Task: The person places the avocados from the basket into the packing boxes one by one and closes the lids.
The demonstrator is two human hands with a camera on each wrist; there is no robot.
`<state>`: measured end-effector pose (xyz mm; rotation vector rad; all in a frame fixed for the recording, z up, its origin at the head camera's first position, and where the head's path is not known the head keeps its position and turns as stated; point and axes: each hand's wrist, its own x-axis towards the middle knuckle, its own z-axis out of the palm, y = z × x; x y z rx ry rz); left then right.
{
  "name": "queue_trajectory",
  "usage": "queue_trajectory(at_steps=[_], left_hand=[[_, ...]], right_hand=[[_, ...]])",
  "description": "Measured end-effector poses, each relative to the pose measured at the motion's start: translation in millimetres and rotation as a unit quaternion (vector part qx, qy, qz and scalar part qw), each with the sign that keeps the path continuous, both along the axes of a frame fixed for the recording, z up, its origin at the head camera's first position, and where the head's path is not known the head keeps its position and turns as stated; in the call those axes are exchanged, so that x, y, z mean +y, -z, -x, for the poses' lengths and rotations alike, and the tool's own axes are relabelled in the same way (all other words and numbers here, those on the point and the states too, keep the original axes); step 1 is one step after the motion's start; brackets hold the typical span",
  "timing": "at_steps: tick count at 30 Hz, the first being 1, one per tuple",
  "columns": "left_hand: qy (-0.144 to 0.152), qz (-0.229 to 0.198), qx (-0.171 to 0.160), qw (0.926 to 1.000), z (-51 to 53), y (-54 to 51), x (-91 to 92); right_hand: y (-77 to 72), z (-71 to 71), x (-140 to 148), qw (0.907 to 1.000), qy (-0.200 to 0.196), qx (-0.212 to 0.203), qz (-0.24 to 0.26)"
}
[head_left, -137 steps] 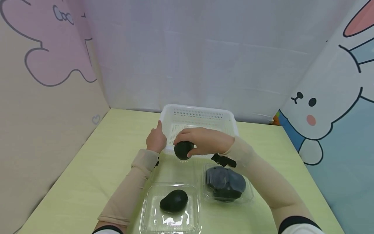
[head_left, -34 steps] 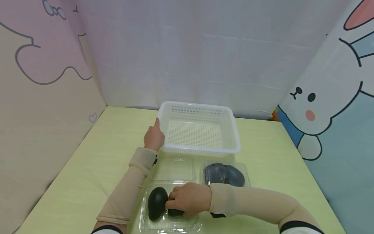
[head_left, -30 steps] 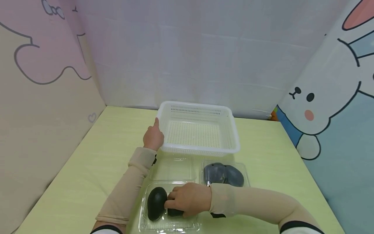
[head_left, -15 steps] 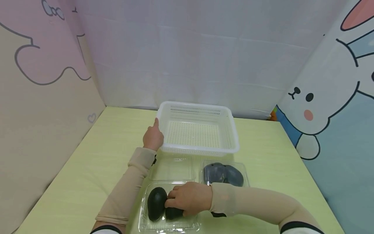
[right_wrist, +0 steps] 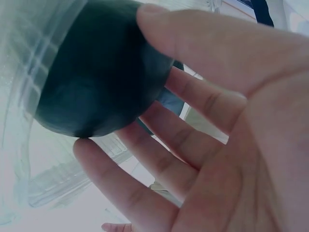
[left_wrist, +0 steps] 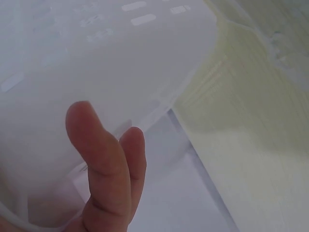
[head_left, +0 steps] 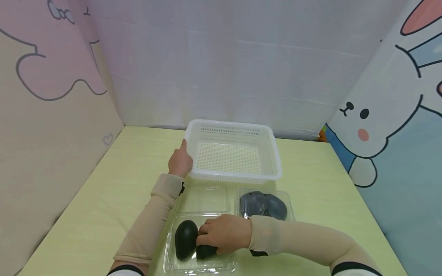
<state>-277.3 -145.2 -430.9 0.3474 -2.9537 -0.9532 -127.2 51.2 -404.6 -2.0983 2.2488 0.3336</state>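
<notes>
Two dark green avocados lie in a clear plastic clamshell [head_left: 167, 264] at the table's near edge, seen in the head view. My right hand [head_left: 224, 233] grips the right-hand avocado [head_left: 206, 252] from above, thumb on one side and fingers on the other in the right wrist view. Beside its fingertips sits the other avocado [head_left: 186, 240]. My left hand [head_left: 180, 161] holds the left rim of a white perforated basket [head_left: 238, 178], its index finger stretched along the edge. In the left wrist view, fingers [left_wrist: 108, 179] show against the basket's wall; part of the grip is hidden.
Right of the open clamshell stands another clear container [head_left: 291, 205] with dark avocado-like shapes under its clouded lid, partly behind my right forearm. The open clamshell's lid [head_left: 203, 199] lies flat toward the basket. A pale curtain [head_left: 221, 65] backs the yellow table [head_left: 310, 184].
My right hand has brought an avocado from the basket's near edge down into the clamshell, and it has barely moved this last second. The other avocado has turned and shifted left. The left hand stays.
</notes>
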Motion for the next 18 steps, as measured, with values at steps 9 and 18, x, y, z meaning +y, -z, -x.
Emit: queue_trajectory(at_steps=[9,18], left_hand=[[0.001,-0.023,0.011,0.9997,-1.3,-1.9,-2.3],[0.009,-0.043,0.011,0.999,-4.7,-4.3,-2.8]], right_hand=[[1.1,-1.2,3.1,0.9991,0.027,-0.029,0.013],[1.2,-0.1,10.2,0.9939,0.072,-0.082,0.015]])
